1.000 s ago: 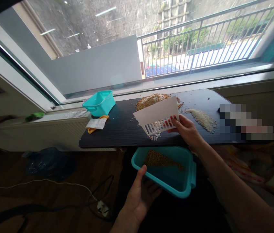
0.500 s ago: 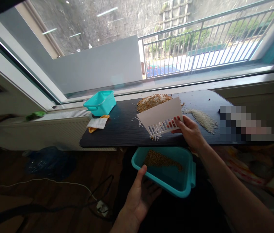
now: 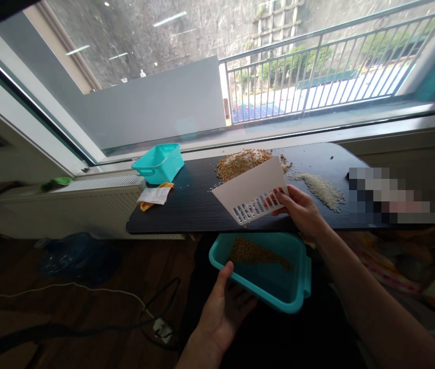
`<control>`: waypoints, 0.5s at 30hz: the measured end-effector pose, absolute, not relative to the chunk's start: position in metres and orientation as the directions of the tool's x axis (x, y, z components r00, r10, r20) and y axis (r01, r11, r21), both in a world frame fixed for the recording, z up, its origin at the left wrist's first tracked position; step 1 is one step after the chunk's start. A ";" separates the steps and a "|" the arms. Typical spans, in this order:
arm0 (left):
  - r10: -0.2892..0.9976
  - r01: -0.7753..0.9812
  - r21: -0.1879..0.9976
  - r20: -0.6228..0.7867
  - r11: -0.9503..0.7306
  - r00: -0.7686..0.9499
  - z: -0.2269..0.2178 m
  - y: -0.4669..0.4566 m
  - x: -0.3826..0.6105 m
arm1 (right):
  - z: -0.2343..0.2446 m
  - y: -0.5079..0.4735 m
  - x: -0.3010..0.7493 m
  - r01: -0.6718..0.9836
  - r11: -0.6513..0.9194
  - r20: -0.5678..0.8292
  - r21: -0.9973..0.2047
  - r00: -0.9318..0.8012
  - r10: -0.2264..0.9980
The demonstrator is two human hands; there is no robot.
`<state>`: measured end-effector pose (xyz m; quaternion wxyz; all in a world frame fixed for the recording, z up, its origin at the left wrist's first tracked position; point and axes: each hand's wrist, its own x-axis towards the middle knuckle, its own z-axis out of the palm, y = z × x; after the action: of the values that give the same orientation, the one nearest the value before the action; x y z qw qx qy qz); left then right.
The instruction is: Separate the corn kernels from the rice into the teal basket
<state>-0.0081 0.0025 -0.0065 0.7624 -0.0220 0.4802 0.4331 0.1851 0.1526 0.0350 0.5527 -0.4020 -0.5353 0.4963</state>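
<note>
Slotted Sheet: Handling and Position

The slotted white sheet (image 3: 252,179) is tilted over the near part of the dark table (image 3: 190,212), in front of the mixed heap (image 3: 236,164); whether its lower edge touches the surface cannot be told. The right hand (image 3: 302,206) pinches its right end, with fingers visible through the slots. The left hand (image 3: 219,310) grips the turquoise tub (image 3: 265,296), thumb on the rim, fingers beneath. The hands are well apart.

Handling: the sheet is probably light, fairly stiff and smooth. The narrow bars between slots are likely its weakest part; grasp the solid end or upper panel. The tub should be rigid, with its loose brown beans (image 3: 246,251) likely to roll if tipped; support it from below.

Change from half a second ago: the sheet sits lower and slightly further left, covering most white grains previously exposed below its edge. The tub is unmoved.
</note>
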 end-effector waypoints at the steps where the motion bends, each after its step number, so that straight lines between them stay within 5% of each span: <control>1: 0.639 -0.681 0.381 -0.751 0.625 0.166 -0.007 0.003 -0.008 | 0.035 0.151 0.186 -0.111 0.179 0.189 -0.978 -0.086 0.978; 6: 0.631 -0.680 0.374 -0.757 0.631 0.169 -0.006 0.004 -0.007 | 0.034 0.146 0.193 -0.139 0.171 0.181 -0.976 -0.068 0.981; 15: 0.635 -0.686 0.369 -0.752 0.628 0.177 -0.007 0.002 -0.008 | 0.040 0.181 0.207 -0.065 0.315 0.275 -0.947 0.341 0.899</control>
<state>-0.0084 0.0017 -0.0073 0.7668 -0.0266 0.4754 0.4306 0.2072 0.1813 0.0398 0.6748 -0.4637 -0.4495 0.3572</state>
